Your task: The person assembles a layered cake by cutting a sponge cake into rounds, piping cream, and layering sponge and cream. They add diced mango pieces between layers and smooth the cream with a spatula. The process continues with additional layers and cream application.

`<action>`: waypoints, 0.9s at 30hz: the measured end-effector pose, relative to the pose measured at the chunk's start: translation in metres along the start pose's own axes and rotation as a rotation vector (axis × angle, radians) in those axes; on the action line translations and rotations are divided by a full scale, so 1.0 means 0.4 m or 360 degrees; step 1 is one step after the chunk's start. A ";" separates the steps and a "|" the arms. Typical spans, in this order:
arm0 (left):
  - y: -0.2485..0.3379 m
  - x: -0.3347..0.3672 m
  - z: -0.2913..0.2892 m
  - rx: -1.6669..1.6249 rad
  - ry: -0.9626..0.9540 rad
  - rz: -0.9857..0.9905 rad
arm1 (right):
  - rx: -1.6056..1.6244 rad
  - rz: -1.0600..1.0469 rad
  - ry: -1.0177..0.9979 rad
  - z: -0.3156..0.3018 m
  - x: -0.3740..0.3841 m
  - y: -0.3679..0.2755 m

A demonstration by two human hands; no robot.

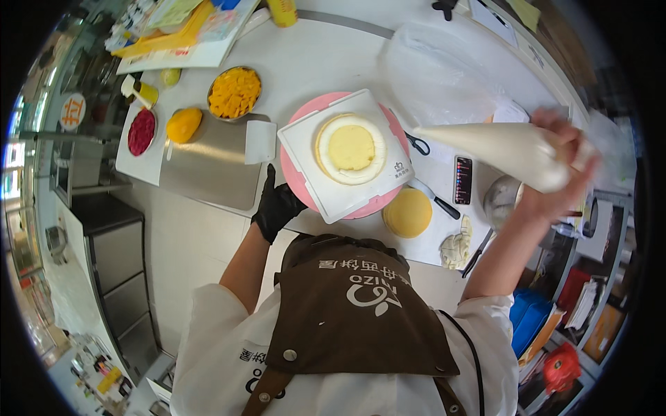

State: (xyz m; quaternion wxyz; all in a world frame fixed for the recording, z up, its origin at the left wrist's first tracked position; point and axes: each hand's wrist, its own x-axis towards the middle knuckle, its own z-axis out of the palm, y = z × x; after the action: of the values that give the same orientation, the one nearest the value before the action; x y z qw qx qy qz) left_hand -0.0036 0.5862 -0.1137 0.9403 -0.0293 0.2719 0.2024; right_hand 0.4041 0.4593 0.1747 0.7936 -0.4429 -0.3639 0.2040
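Piping bag (489, 152): clasped by the right hand (563, 163).
Gloved left hand (277, 210): thumb spread, pink turntable's (300, 185) rim touched.
Cream-ringed cake layer (352, 148): carried on white board (298, 139), near worktop's (319, 59) front edge.

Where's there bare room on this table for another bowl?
Bare spots: the white tabletop between the diced mango and the clear plastic, beyond the pink stand; and the metal tray below the whole mango. Right of the stand it's crowded: scissors, phone, knife and yellow cake sit close together.
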 end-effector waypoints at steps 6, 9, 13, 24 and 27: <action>-0.056 0.019 0.005 -0.0196 0.0131 0.0024 | 0.0469 0.0299 -0.0272 0.056 -0.040 0.173; -0.081 0.023 -0.001 -0.0213 0.0047 -0.0003 | 0.0017 0.0431 -0.0477 0.157 -0.109 0.302; -0.104 0.030 -0.004 -0.0213 0.0031 -0.0013 | -0.0180 0.0466 -0.0569 0.290 -0.140 0.344; -0.111 0.039 -0.012 -0.0191 0.0043 -0.0012 | -0.0708 0.0321 -0.0532 0.241 -0.087 0.286; -0.107 0.040 -0.016 -0.0178 0.0045 -0.0003 | -0.0610 0.0528 -0.0669 0.240 -0.138 0.272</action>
State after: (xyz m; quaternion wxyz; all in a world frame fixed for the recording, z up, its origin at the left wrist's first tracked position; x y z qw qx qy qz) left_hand 0.0225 0.5516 -0.1297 0.9335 -0.0849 0.2734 0.2159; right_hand 0.2951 0.5340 0.0932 0.5592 -0.5856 -0.4745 0.3454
